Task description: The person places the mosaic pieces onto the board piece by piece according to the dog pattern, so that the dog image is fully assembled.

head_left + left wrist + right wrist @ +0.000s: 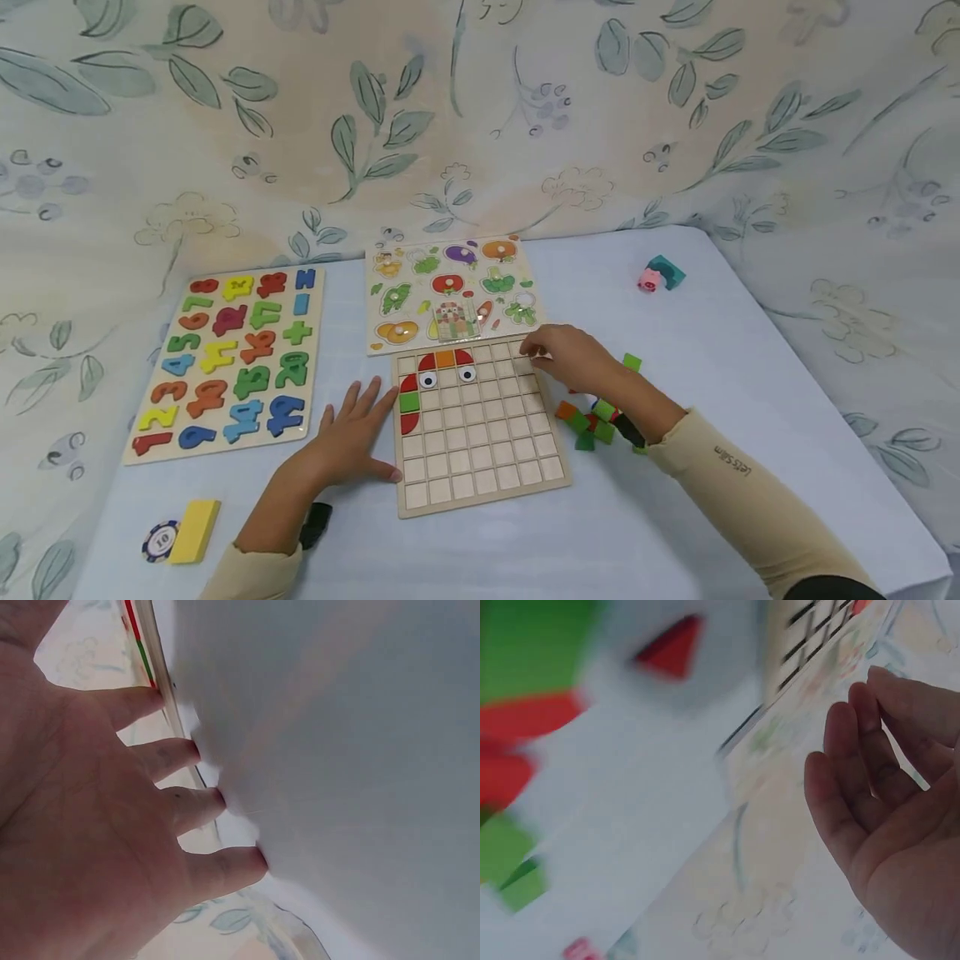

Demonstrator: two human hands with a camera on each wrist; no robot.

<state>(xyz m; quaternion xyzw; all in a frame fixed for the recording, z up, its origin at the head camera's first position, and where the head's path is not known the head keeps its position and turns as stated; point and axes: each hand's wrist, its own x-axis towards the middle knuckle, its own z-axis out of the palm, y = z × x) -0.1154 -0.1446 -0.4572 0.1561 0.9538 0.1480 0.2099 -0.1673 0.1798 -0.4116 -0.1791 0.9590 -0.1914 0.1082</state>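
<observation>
My left hand [347,446] lies spread on the white cloth at the left edge of a wooden grid board [491,482]. Its thumb and index fingertip touch the board's edge. In the left wrist view, the left hand's fingers [225,870] are spread apart. On the grid sit red curved pieces [408,423], a green square [408,402], an orange square [446,358] and two eye pieces [467,374]. My right hand [573,358] hovers at the board's top right corner, its thumb and fingertips close together. No piece shows between them in the right wrist view [900,780].
Loose coloured blocks [585,423] lie right of the grid board, partly under the right forearm. Behind it is a vegetable puzzle board [420,287] with a small clear-wrapped item [457,320]. A number board [315,333], yellow block [195,532], poker chip [160,542] and pig figure [651,280] stand around.
</observation>
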